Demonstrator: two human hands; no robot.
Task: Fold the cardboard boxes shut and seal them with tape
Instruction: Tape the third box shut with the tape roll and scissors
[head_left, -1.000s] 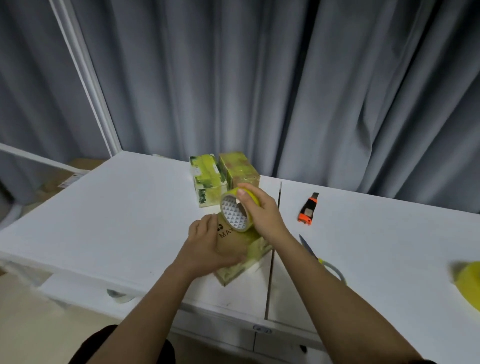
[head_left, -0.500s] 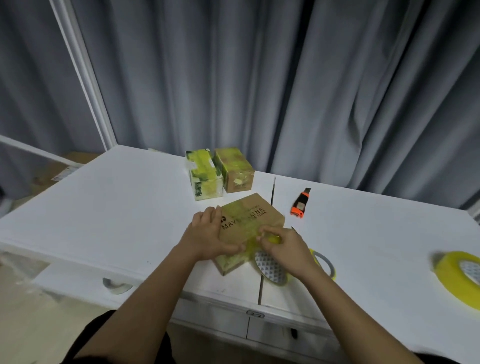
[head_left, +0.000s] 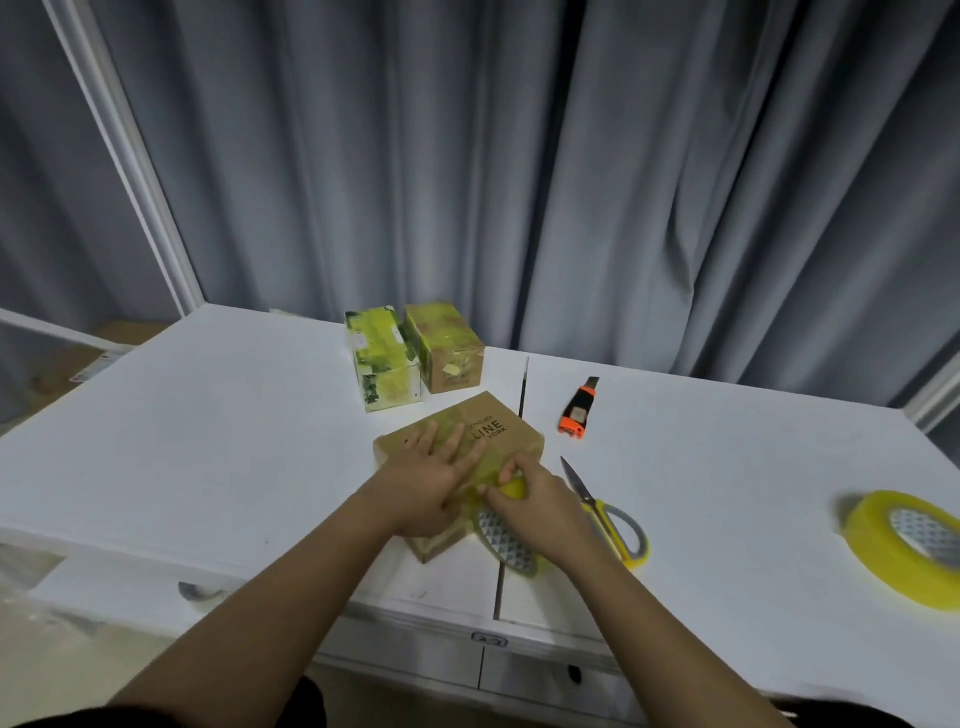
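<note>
A brown cardboard box (head_left: 511, 434) with printed lettering lies flat near the front edge of the white table (head_left: 218, 415). A strip of yellow tape runs across its top. My left hand (head_left: 434, 475) presses flat on the box top with straight fingers. My right hand (head_left: 537, 501) grips a yellow tape roll (head_left: 506, 540) at the box's near right corner, thumb and fingers curled round it. The roll hangs partly over the table's front.
Two taped boxes, a green-yellow box (head_left: 384, 358) and a brown box (head_left: 444, 345), stand behind. An orange box cutter (head_left: 577, 408) lies to the right, yellow-handled scissors (head_left: 610, 512) beside my right hand. A second tape roll (head_left: 906, 548) lies far right. Grey curtains hang behind.
My right hand brought the tape roll from above the box's far side down to its near right corner, laying tape across the top. My left hand spread flat and slid onto the tape.
</note>
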